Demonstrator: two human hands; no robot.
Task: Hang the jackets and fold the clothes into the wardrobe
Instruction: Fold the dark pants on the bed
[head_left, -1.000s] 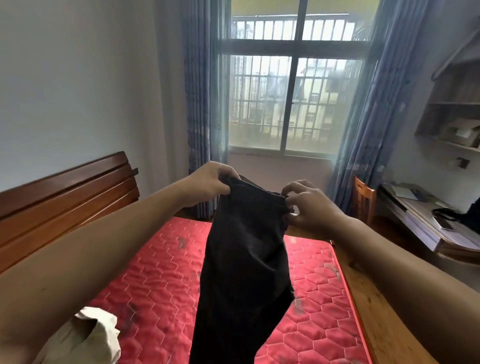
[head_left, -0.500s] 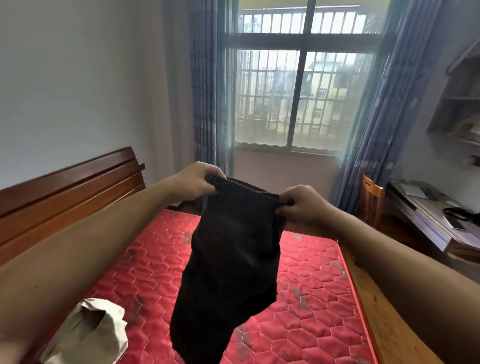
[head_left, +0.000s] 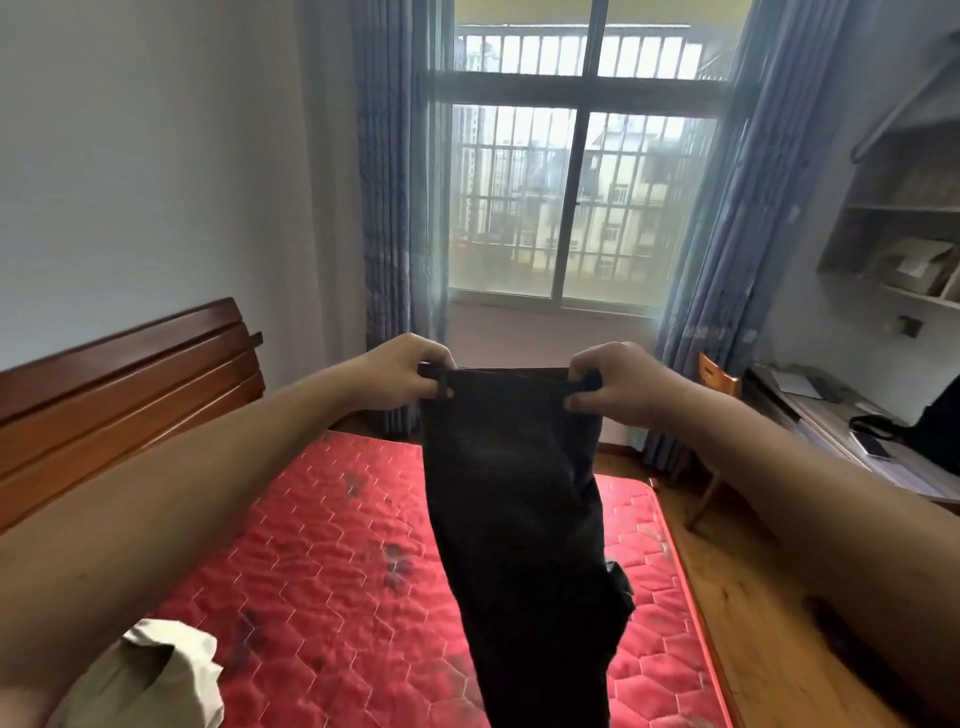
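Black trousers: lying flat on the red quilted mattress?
No, the black trousers hang in the air, their waistband pinched by the left hand and the right hand above the red quilted mattress.

Black trousers (head_left: 519, 499), red hexagon-quilted mattress (head_left: 322, 551) (dark smudges), blue curtains (head_left: 395, 218), reddish-brown headboard (head_left: 130, 384), cream cloth (head_left: 150, 675).

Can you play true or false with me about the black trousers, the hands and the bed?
1. The left hand and right hand both grip the top edge of the black trousers. True.
2. The trousers lie flat on the bed. False: they hang in the air above the red mattress.
3. A pale cloth lies bunched at the mattress's near left. True.
4. Something covers the whole window. False: the curtains are pulled to the sides, and the window is bare.
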